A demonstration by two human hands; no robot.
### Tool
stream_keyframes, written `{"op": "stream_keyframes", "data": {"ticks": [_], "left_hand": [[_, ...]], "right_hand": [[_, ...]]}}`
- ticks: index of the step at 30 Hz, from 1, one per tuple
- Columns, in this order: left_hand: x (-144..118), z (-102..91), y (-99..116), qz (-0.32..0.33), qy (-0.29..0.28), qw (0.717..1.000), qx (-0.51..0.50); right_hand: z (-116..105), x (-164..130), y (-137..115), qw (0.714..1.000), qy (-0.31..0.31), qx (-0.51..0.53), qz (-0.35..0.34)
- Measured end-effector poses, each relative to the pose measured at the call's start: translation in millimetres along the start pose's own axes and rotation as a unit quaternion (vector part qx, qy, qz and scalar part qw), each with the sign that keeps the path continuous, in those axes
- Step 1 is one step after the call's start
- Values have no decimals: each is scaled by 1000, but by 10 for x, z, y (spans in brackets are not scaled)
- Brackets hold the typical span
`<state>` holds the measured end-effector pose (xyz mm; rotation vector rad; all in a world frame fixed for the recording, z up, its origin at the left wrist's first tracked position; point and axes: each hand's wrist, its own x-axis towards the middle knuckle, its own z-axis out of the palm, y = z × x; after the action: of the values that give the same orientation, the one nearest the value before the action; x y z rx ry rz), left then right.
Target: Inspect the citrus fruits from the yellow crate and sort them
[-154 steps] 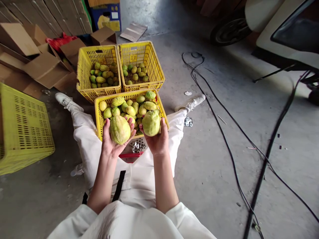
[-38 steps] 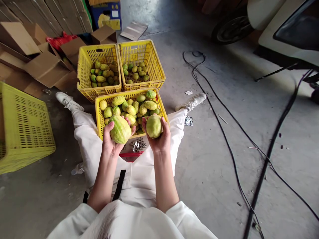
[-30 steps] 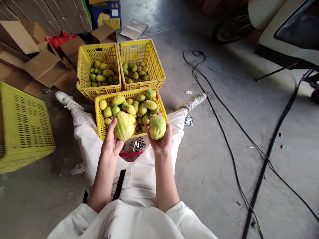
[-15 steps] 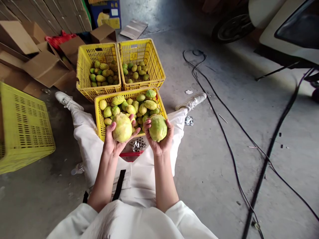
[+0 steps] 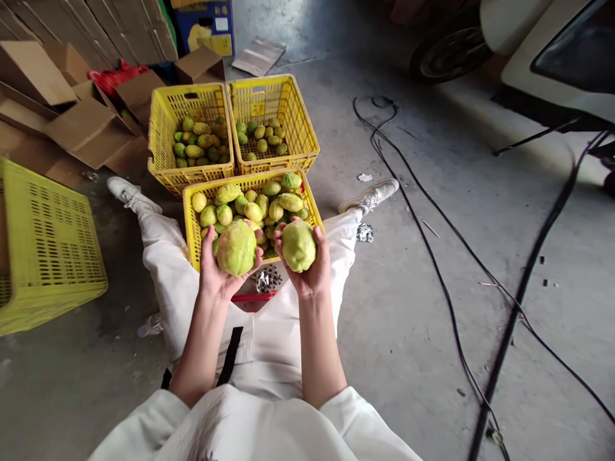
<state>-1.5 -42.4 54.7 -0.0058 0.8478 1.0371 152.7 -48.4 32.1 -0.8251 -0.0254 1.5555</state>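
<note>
**2 fruits in 2 hands, over the nearest of 4 yellow crates**

The person sits on the concrete floor [image 5: 408,307] with legs spread around the near crate [image 5: 193,232], 1 of 3 upright yellow plastic crates that hold green-yellow fruit. The other 2 stand side by side just behind it: the left rear crate [image 5: 161,128] and the right rear crate [image 5: 300,125]. A 4th yellow crate, the overturned crate [image 5: 45,246], lies well apart at the left edge.

The left hand [image 5: 216,272] is cupped palm-up, fingers partly curled around 1 large green-yellow fruit [image 5: 236,248], which rests in the palm with the thumb on its left side. The right hand [image 5: 310,266] is likewise half closed around 1 smaller green fruit [image 5: 298,245], with fingertips wrapping its right side and the thumb on its left. Both fruits are held above the near edge of the near crate, close beside each other but not touching.

Opened cardboard boxes [image 5: 86,125] lie at the upper left. 2 black cables [image 5: 509,320] trail across the floor on the right. 2 white shoes show, the left shoe [image 5: 122,190] and the right shoe [image 5: 377,192].
</note>
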Motion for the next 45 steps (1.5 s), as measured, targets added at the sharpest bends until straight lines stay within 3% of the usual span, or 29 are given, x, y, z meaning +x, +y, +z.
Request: {"op": "stream_keyframes", "data": {"ticks": [2,10,16,22,27,33,45], "left_hand": [[4,-17,-8,13,5,1000,-10],[31,-15,-44,38,-7,999,-1],[42,39,-78,84,41,996,-15],[41,56,-61,16,30,999,16],[26,-31,-45,1,-2,1000,8],[-23,-67,-58,53,-71,996,1],[-99,-21,-24,100,-130,986,-2]], "right_hand": [[32,-28,-13,1000,-23,8,7],[48,-65,-27,999,-10,48,0],[26,-68,-54,999,-41,-15,-31],[7,-25,26,995,-46,-80,-44],[6,-33,54,997,-31,-58,-38],[11,-97,17,996,-51,-42,-59],[88,-122,-29,996,-35,18,-81]]}}
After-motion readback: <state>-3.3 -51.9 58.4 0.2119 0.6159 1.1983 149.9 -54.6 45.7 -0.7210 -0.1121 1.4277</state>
